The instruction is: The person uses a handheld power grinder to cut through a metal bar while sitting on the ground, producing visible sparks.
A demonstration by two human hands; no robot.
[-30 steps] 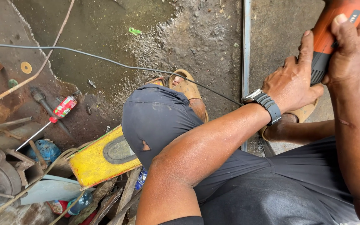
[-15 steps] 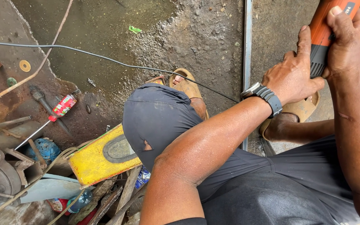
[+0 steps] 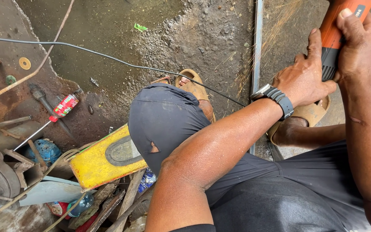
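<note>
Both my hands grip an orange and grey power grinder (image 3: 335,34) at the top right. My left hand (image 3: 303,79), with a dark watch (image 3: 275,98) on the wrist, wraps the tool's grey body. My right hand (image 3: 359,36) closes over the orange rear part. A long grey metal bar (image 3: 257,56) lies on the wet concrete floor just left of the tool, and sparks fly across it near the top. The tool's disc is out of view. I squat, my knee in dark trousers at centre, sandalled feet beside the bar.
A black cable (image 3: 108,58) crosses the floor from the left edge toward the bar. A yellow spirit level (image 3: 108,159) leans at lower centre. A red-handled screwdriver (image 3: 63,107), a hammer (image 3: 44,101), scrap wood, bottles and metal parts crowd the lower left.
The view has shifted slightly left. Both hands stay on the grinder, and sparks now show by the bar at the top.
</note>
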